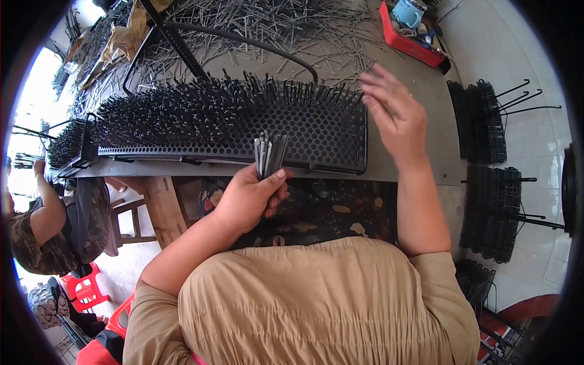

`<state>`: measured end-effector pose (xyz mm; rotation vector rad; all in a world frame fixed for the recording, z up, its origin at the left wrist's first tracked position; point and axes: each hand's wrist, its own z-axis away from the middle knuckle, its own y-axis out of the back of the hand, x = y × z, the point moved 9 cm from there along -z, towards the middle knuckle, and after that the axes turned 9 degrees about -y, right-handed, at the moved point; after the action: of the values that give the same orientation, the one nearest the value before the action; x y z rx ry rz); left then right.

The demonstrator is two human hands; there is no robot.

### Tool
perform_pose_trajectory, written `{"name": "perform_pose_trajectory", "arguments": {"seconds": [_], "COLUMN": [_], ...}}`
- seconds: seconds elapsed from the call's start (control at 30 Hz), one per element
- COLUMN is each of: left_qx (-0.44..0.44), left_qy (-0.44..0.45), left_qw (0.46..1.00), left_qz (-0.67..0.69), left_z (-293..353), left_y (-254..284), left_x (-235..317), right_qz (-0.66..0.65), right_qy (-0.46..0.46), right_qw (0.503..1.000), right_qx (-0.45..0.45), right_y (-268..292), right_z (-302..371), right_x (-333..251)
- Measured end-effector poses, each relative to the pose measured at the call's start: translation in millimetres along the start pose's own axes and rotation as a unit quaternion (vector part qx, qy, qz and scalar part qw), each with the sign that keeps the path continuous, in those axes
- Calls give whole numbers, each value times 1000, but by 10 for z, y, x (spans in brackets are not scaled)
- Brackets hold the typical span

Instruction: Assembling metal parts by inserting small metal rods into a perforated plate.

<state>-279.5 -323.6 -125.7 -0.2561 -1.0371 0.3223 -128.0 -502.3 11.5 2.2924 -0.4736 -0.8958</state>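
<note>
Nearest, the left hand (pixel 252 193) closes round one bundle of grey rods (pixel 269 153); their lower ends are hidden in its grip, and they overlap too much to count. Just beyond those fingers sits one black perforated rack (pixel 325 137), its left part mostly covered by crowded standing rods (pixel 173 112). At the rack's far right corner, the right hand (pixel 396 112) has its fingers loosely spread, thumb apart; I cannot tell whether a fingertip touches a rod. Well right of those fingers stand at least three stacks of black metalwork (pixel 490 213); far left, one co-worker (pixel 39 228) is cut off by the dark rim. Past the right fingertips, loose rods (pixel 267 30) run out of view, and one red box (pixel 421 56) holds a blue mug (pixel 408 13), its markings too small to read.
</note>
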Motion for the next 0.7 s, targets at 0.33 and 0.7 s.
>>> {"name": "perform_pose_trajectory", "arguments": {"seconds": [0.33, 0.7], "left_qx": [-282, -133], "left_qy": [-109, -83], "left_qw": [940, 987], "left_qz": [-157, -16], "left_z": [263, 297], "left_y": [-345, -186], "left_x": [-158, -4], "right_qz": [-326, -360], "right_qy": [-3, -172], "right_qw": [909, 913], "right_qx": [-261, -91], "right_y": [-837, -614], "right_z": [585, 546], "right_x": [-1179, -829]}}
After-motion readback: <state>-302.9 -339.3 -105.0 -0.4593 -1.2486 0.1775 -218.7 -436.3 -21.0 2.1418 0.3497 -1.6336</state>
